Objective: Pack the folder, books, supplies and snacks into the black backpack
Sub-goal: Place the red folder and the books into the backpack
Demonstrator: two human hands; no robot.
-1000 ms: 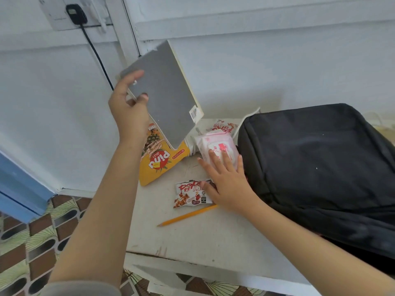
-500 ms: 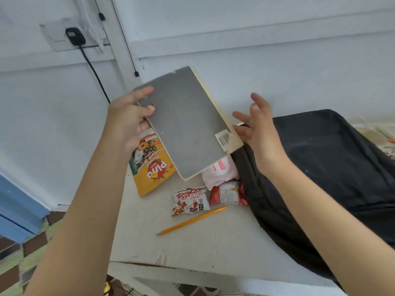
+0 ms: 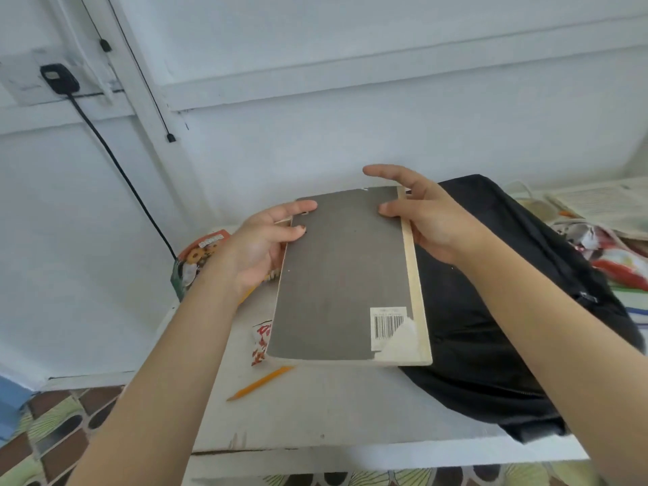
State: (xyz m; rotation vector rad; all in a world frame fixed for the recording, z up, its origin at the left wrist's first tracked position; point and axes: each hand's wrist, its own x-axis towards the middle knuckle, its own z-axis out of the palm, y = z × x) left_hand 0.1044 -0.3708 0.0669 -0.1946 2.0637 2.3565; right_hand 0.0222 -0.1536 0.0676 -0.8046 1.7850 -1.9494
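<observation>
A grey-covered book (image 3: 342, 275) with a barcode sticker at its near right corner is held flat in the air above the white table (image 3: 315, 412). My left hand (image 3: 259, 243) grips its far left edge, thumb on the cover. My right hand (image 3: 424, 212) holds the far right edge by the cream page block, thumb on the cover and fingers spread. The black backpack (image 3: 491, 327) lies on the table to the right, partly under the book. A yellow pencil (image 3: 259, 383) lies near the table's front. A red-and-white snack packet (image 3: 260, 342) peeks out under the book.
An orange snack bag (image 3: 196, 257) leans at the table's back left against the wall. A black cable (image 3: 115, 163) runs down from a wall plug. Papers and colourful packets (image 3: 610, 240) lie at the far right. Patterned floor tiles (image 3: 52, 426) show at the lower left.
The book has come down from upright at the left to flat over the table's middle. My right hand left the snacks and took hold of the book's right edge.
</observation>
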